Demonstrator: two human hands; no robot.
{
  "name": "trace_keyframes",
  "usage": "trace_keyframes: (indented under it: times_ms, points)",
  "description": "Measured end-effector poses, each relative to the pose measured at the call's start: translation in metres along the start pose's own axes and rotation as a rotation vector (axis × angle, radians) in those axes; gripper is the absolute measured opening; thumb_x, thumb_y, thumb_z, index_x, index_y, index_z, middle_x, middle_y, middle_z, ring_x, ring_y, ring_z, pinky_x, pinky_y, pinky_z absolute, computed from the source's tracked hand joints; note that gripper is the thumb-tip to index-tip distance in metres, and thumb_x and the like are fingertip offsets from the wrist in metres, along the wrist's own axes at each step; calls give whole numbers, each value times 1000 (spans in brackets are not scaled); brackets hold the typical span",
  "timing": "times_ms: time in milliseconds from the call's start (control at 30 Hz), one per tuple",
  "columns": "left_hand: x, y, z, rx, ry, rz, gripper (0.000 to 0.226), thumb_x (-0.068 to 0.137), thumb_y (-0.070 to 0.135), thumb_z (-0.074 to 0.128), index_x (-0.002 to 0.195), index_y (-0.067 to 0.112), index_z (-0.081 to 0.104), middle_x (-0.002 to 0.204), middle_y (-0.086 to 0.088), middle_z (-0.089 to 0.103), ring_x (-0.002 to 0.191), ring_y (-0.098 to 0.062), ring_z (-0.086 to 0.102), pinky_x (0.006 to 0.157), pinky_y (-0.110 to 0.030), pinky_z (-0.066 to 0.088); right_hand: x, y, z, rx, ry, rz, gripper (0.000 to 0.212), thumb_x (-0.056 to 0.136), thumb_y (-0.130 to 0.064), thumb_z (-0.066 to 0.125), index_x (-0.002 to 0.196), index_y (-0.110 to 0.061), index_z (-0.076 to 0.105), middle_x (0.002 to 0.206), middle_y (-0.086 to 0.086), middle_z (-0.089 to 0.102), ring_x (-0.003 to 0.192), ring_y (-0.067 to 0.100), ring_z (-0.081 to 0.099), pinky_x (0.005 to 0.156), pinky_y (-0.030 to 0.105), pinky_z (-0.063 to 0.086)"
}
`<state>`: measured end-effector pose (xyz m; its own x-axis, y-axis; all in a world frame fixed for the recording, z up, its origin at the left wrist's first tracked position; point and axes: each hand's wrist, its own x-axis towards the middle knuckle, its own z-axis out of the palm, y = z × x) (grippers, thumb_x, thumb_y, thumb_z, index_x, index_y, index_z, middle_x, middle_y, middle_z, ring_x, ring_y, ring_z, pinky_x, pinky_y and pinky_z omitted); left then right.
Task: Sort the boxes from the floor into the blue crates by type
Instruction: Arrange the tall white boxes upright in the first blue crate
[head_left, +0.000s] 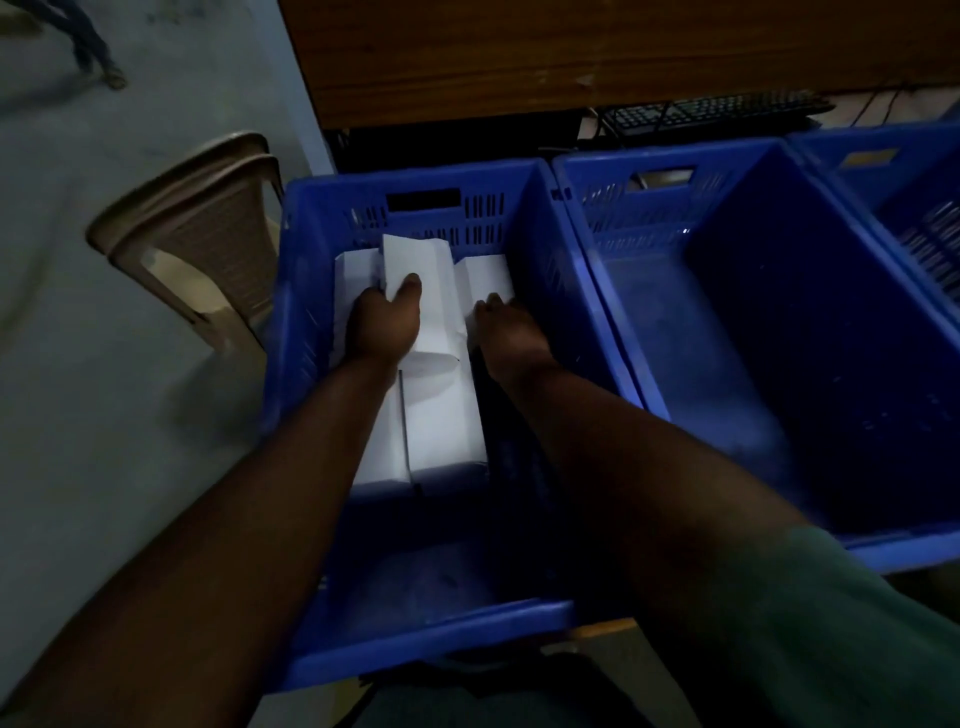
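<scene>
Down at the far end of the left crate (311, 291), left hand (384, 327) grips a white box (426, 291), right hand (506, 332) steadies its neighbour (485, 275), fingers hidden — seating it flat looks next.

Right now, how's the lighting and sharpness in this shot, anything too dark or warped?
Head view: dim overall; the white boxes are the only bright patch, the left crate falls into shadow near its front wall, both forearms read dark; the chair looks soft and smeared; wide-angle lens bends the middle crate rim.
</scene>
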<state>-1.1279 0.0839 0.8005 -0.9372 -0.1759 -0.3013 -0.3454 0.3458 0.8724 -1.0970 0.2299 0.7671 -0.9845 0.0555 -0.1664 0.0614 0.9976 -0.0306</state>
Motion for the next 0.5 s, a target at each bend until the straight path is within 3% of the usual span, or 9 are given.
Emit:
trace_keyframes:
  times_ms: [100,233,300,367,433,500]
  points:
    - [-6,2,2,33,-4,4,59,94,54,56,130,8,62,120,-9,68,107,-30,63,93,-34,49,-3,-1,-2,-35,26,20,46,103,-7,44,149,-1,37,157,20,36,144,36,36,118,45,31]
    - [-16,6,3,36,-7,-10,58,97,52,54,132,7,60,125,-11,66,112,-32,61,91,-31,45,-13,-2,1,38,-7,50,54,106,-12,40,156,0,23,163,24,21,153,38,18,125,45,13]
    - [-22,11,2,28,-4,1,57,98,50,52,135,7,57,127,-10,63,114,-32,60,94,-32,44,-15,-5,-1,257,10,159,61,105,-20,42,158,-1,18,163,27,20,152,41,18,125,44,12]
    - [-27,18,0,-20,-5,19,54,99,48,51,137,10,55,127,-10,63,113,-31,61,100,-38,48,-20,-7,-17,522,166,214,53,102,-22,50,149,-3,38,150,23,44,139,40,42,116,41,31]
    - [-34,27,-2,-62,-41,27,50,98,47,49,136,15,56,121,-9,66,106,-29,64,98,-43,52,-31,-7,-38,908,307,314,40,100,-21,52,139,-12,54,130,10,62,117,30,59,97,32,45]
    - [-43,32,-2,-143,-143,-1,43,97,48,49,131,22,58,115,-7,68,99,-28,66,92,-47,56,-45,-8,-58,1320,231,357,38,99,-34,52,134,-19,59,123,2,66,106,21,62,91,32,50]
